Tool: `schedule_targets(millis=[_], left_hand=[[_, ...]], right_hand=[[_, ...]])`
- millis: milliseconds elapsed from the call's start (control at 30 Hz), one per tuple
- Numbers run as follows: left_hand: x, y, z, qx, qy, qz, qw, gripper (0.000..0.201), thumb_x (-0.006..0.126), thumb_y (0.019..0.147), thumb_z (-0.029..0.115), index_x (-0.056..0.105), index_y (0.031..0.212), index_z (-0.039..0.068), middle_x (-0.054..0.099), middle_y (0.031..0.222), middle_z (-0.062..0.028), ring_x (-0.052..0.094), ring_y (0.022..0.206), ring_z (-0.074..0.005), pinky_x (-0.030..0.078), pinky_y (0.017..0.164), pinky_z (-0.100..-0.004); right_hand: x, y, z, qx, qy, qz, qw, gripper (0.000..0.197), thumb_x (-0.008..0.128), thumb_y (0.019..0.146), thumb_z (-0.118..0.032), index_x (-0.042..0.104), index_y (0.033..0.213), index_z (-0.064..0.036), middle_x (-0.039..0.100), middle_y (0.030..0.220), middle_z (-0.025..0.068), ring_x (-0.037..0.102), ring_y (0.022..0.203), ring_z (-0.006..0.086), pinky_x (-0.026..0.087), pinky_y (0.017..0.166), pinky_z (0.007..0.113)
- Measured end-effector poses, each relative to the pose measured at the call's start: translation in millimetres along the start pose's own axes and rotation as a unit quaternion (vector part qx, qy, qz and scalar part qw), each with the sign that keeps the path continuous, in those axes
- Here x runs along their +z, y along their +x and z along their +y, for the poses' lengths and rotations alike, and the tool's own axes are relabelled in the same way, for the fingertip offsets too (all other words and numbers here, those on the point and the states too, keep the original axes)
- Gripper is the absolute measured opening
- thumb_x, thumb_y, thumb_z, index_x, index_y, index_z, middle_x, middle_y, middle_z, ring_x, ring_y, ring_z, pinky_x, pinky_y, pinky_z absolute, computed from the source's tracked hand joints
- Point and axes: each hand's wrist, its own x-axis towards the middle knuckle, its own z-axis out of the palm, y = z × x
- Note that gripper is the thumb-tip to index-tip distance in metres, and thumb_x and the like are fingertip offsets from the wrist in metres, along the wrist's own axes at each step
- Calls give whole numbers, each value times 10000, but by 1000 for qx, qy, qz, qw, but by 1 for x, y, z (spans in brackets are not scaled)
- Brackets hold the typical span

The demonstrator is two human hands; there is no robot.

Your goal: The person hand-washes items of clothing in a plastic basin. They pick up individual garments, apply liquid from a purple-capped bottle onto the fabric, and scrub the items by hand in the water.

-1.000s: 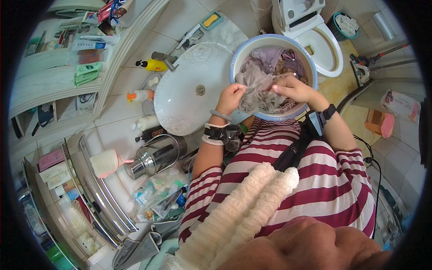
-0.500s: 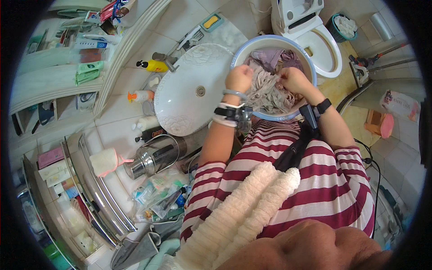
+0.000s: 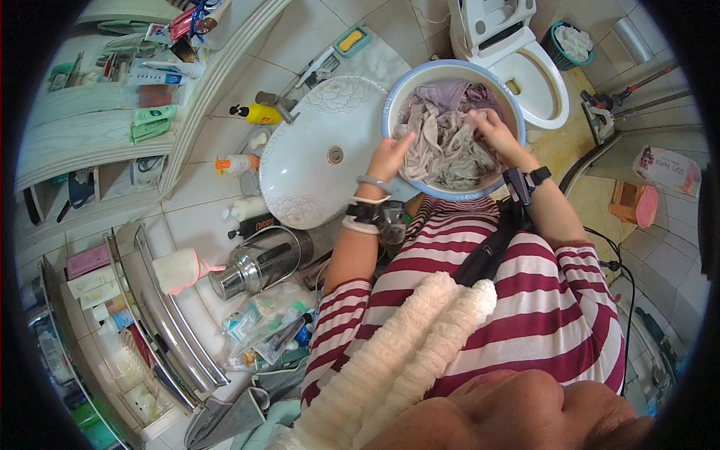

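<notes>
Live at the tub!
With left hand half-curled near its edge, right hand bent over cloth (gripping? Can't tell).

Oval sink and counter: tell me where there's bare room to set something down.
Bare: the sink, between the faucet and the tub, and a patch of marble counter bordered by the sponge tray, sink and tub. Crowded: the tub, heaped with cloths, left hand and right hand at it; also the sink's left side, lined with bottles.
</notes>
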Motion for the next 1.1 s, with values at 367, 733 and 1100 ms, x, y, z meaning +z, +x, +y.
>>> schedule_targets(millis=[367, 733, 1100], left_hand=[[10, -27, 37, 241, -111, 74, 961, 177, 468, 958, 206, 533, 929, 45, 526, 860, 10, 462, 821, -71, 388, 743, -225], [15, -15, -4, 6, 285, 37, 958, 455, 551, 867, 432, 593, 766, -9, 568, 617, -76, 518, 554, -167, 418, 553, -335], [26, -20, 3, 141, -175, 8, 974, 104, 529, 885, 97, 602, 874, 24, 622, 1020, -84, 548, 903, -131, 410, 839, -266]], right_hand=[[10, -31, -67, -202, -16, -65, 977, 135, 578, 848, -107, 577, 942, -9, 588, 866, 28, 541, 841, 144, 419, 780, 261], [-6, -21, -52, -184, -462, 22, 867, 430, 698, 728, -437, 631, 726, -12, 607, 637, 125, 587, 611, 300, 443, 559, 380], [-2, -17, -64, -238, -261, -32, 935, 165, 614, 766, -133, 648, 896, -38, 588, 967, 171, 570, 940, 324, 443, 828, 394]])
